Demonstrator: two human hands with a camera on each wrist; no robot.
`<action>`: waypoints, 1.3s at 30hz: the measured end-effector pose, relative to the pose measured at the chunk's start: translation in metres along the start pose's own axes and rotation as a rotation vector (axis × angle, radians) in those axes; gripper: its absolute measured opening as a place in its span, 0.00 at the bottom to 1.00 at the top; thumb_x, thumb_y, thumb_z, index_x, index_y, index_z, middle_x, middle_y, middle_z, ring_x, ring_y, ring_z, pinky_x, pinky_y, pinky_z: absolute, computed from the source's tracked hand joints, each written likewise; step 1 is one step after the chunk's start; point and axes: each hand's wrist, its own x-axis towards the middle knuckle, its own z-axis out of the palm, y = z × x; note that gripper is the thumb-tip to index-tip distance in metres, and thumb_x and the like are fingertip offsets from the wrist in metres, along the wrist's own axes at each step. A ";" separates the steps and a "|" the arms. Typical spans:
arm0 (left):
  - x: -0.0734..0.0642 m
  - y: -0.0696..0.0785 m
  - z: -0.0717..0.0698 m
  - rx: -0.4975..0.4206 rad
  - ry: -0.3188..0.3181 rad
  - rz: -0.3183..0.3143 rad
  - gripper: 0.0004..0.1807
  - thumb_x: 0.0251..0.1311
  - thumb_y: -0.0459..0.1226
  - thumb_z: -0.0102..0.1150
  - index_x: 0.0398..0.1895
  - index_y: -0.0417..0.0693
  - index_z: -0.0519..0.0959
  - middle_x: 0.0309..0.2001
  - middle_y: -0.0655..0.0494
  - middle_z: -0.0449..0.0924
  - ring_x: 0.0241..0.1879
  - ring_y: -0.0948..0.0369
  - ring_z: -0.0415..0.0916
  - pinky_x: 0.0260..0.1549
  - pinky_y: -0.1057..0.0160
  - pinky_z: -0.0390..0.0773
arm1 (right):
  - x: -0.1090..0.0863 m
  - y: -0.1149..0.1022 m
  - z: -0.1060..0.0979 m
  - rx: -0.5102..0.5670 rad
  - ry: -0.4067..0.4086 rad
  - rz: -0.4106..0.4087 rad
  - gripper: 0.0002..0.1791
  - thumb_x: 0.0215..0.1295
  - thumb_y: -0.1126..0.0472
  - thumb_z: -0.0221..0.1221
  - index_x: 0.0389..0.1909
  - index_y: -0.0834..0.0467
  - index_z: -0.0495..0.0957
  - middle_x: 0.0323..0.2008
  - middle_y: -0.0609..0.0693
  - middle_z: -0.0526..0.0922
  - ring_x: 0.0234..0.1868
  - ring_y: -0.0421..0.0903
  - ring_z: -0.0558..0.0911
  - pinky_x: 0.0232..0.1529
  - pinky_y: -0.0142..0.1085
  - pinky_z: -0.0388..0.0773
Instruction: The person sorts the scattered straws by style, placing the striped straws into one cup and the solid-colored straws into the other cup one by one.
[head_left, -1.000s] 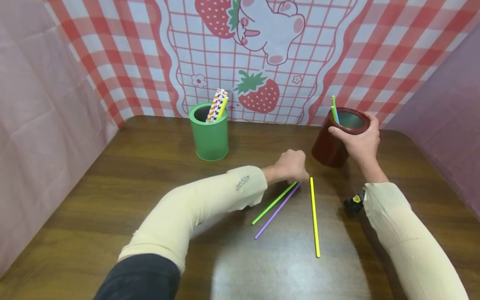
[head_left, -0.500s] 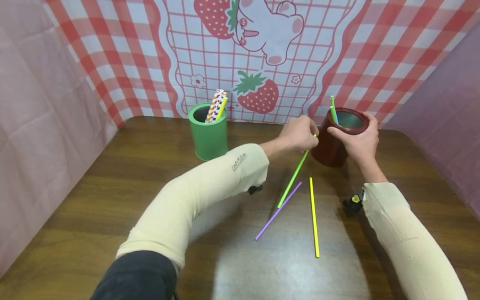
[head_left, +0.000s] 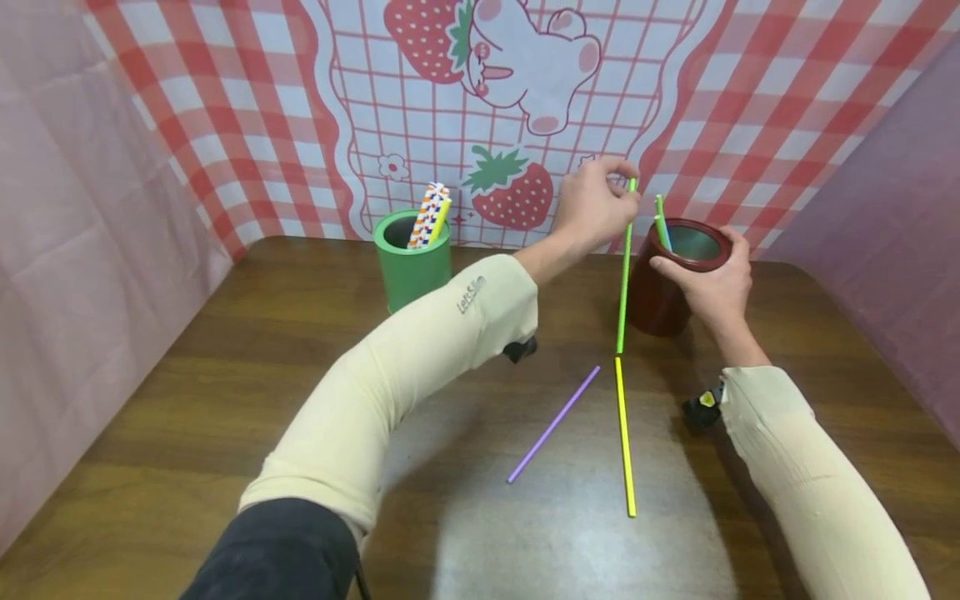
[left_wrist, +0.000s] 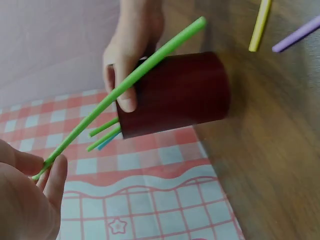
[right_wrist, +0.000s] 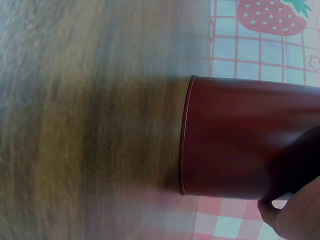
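Note:
A green straw (head_left: pixel 625 275) hangs nearly upright from my left hand (head_left: pixel 597 204), which pinches it near its top end between thumb and fingers. My right hand (head_left: pixel 716 287) grips the dark red cup (head_left: pixel 660 292) around its rim, thumb at the near side. Inside that cup stand two green straws (left_wrist: pixel 104 132) and a blue one (left_wrist: pixel 109 142), leaning on the rim. The held straw is to the left of the cup in the head view. On the table lie a yellow straw (head_left: pixel 626 437) and a purple straw (head_left: pixel 553 425), both untouched.
A green cup (head_left: pixel 412 271) stands at the back left, holding patterned straws (head_left: pixel 427 217) and a yellow straw (head_left: pixel 440 221). Behind the wooden table (head_left: pixel 225 375) hangs a checked cloth (head_left: pixel 247 108) with strawberries. Pink cloth (head_left: pixel 67 208) closes the left side.
My left hand has picked the green straw off the table, beside the purple one, and raised it up and to the right, swinging it nearly upright. The right hand stays on the red cup.

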 end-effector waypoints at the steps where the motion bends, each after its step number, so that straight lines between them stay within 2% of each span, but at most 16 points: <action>1: 0.001 0.002 -0.002 -0.021 0.020 0.000 0.15 0.61 0.37 0.60 0.51 0.58 0.79 0.29 0.64 0.82 0.23 0.69 0.76 0.19 0.72 0.71 | 0.000 0.000 0.000 -0.001 -0.001 0.000 0.55 0.48 0.36 0.69 0.72 0.48 0.51 0.68 0.50 0.61 0.66 0.48 0.63 0.64 0.46 0.66; 9: 0.009 0.011 -0.013 -0.141 0.154 0.025 0.14 0.63 0.36 0.58 0.52 0.58 0.78 0.35 0.64 0.85 0.29 0.72 0.79 0.23 0.73 0.73 | -0.001 0.000 0.000 0.008 0.001 0.000 0.54 0.48 0.37 0.69 0.72 0.47 0.51 0.69 0.50 0.61 0.67 0.48 0.63 0.64 0.46 0.66; 13: 0.013 0.017 -0.018 -0.196 0.218 0.009 0.14 0.62 0.37 0.60 0.51 0.59 0.78 0.37 0.65 0.85 0.32 0.73 0.78 0.25 0.74 0.73 | -0.001 0.000 0.001 0.007 0.021 -0.012 0.55 0.45 0.39 0.71 0.71 0.48 0.53 0.67 0.50 0.63 0.65 0.47 0.64 0.63 0.44 0.67; 19: 0.018 0.023 -0.021 -0.284 0.307 0.005 0.15 0.61 0.36 0.62 0.50 0.58 0.77 0.39 0.64 0.85 0.33 0.74 0.79 0.25 0.77 0.75 | -0.001 0.000 0.000 0.007 -0.001 -0.004 0.54 0.48 0.38 0.69 0.72 0.47 0.51 0.68 0.50 0.61 0.66 0.48 0.63 0.64 0.45 0.67; 22: 0.020 0.024 -0.019 -0.298 0.346 0.011 0.14 0.60 0.36 0.63 0.49 0.58 0.77 0.39 0.65 0.85 0.34 0.75 0.79 0.31 0.79 0.73 | 0.000 0.000 0.000 0.008 -0.006 -0.001 0.54 0.48 0.37 0.69 0.72 0.48 0.51 0.69 0.51 0.61 0.67 0.48 0.63 0.65 0.46 0.66; 26: 0.021 0.022 -0.015 -0.275 0.357 0.026 0.14 0.60 0.37 0.63 0.49 0.58 0.77 0.38 0.66 0.85 0.34 0.76 0.79 0.37 0.79 0.70 | -0.001 0.001 0.000 0.006 0.006 -0.004 0.55 0.46 0.37 0.70 0.71 0.49 0.52 0.68 0.51 0.63 0.65 0.48 0.64 0.64 0.45 0.67; 34: 0.023 0.018 -0.006 -0.236 0.345 0.056 0.13 0.61 0.36 0.62 0.49 0.58 0.77 0.40 0.64 0.85 0.34 0.75 0.79 0.31 0.79 0.73 | 0.000 0.000 0.000 -0.002 0.008 0.002 0.56 0.45 0.36 0.70 0.72 0.48 0.52 0.68 0.50 0.62 0.66 0.48 0.64 0.64 0.46 0.67; 39: 0.021 0.012 0.006 -0.186 0.327 0.082 0.13 0.62 0.36 0.60 0.49 0.57 0.77 0.39 0.65 0.86 0.35 0.75 0.79 0.34 0.79 0.72 | 0.000 0.000 0.000 -0.003 0.008 0.000 0.56 0.45 0.35 0.70 0.72 0.48 0.51 0.68 0.50 0.62 0.66 0.48 0.63 0.64 0.46 0.66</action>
